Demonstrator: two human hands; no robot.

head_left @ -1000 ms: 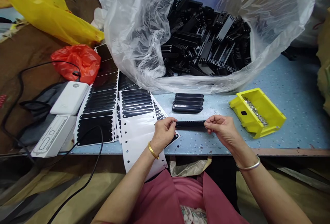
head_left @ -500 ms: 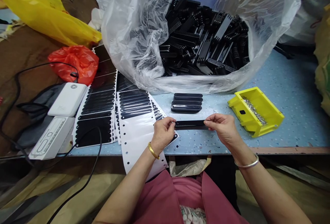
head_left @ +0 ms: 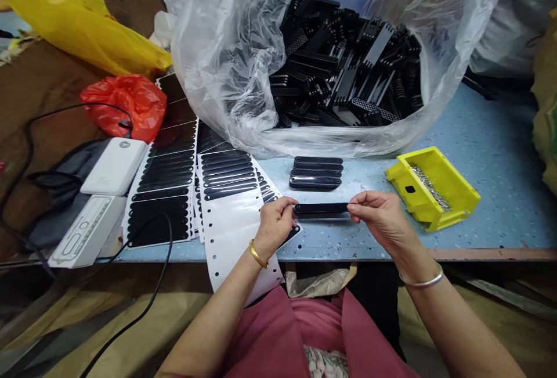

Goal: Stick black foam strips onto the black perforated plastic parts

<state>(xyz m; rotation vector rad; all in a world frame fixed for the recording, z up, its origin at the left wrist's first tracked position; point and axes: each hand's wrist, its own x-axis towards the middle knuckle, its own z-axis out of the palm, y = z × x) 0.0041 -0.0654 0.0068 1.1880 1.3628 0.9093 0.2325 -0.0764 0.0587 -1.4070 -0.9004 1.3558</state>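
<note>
A slim black plastic strip with rounded ends is held level above the blue speckled table. My left hand pinches its left end, and my right hand pinches the right end between thumb and fingers. Just beyond it lies a short row of similar black pieces, side by side. Beside my left hand is a white backing sheet with glossy black stickers on its upper part; it hangs over the table edge.
A big clear plastic bag full of black plastic parts stands behind. At right is a yellow bin of small metal pieces. To the left are more sticker sheets, a white power bank, a white box and a black cable.
The held strip has turned so its smooth face with an end hole shows. My right hand has shifted slightly to the right, still at the strip's end.
</note>
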